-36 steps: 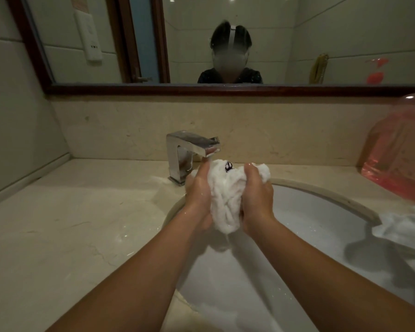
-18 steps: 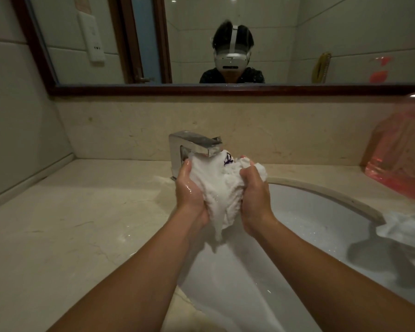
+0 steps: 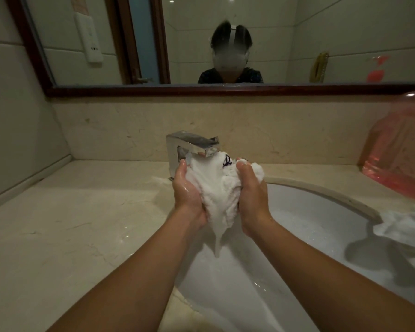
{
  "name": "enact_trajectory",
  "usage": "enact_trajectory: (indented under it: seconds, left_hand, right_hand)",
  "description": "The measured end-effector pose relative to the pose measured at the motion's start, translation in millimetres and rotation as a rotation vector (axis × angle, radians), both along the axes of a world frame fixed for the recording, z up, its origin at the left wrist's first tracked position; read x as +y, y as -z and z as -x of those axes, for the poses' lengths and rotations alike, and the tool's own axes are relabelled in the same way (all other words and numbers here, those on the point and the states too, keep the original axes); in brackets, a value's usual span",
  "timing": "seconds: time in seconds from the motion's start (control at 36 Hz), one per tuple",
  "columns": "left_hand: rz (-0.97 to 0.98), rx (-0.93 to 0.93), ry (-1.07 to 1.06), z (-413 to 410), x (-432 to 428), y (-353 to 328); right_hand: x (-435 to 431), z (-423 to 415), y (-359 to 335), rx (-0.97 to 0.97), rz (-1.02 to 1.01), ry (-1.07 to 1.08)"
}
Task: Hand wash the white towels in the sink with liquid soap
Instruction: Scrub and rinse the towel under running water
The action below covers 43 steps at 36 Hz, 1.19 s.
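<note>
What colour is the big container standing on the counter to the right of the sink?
The container is translucent pink, seen at the right edge of the head view.

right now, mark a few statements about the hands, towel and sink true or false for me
1. The left hand and the right hand both grip one white towel. True.
2. That towel lies flat on the counter. False: it is bunched between the hands, just under the spout of the tap, over the sink.
3. Another white cloth lies at the sink's right edge. True.
4. The pink container stands left of the tap. False: it stands on the counter at the far right.
</note>
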<state>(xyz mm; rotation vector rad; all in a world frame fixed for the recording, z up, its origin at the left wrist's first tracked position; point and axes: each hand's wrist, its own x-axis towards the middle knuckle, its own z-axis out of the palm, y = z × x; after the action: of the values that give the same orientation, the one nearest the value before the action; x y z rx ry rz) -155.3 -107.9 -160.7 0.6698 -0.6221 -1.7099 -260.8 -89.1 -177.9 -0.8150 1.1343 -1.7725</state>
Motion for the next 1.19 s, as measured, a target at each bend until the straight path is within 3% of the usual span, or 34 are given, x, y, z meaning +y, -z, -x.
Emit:
enact_trajectory:
  seconds: [0.86,1.19]
  left_hand:
    - [-0.060,-0.070,-0.046,1.3,0.0,0.4]
    - [0.001,-0.277,-0.147,3.0,-2.3,5.8]
  right_hand:
    - [-0.5,-0.5,1.4,0.014,-0.031,0.026]
    - [-6.1,1.1,1.9,0.143,-0.092,0.110]
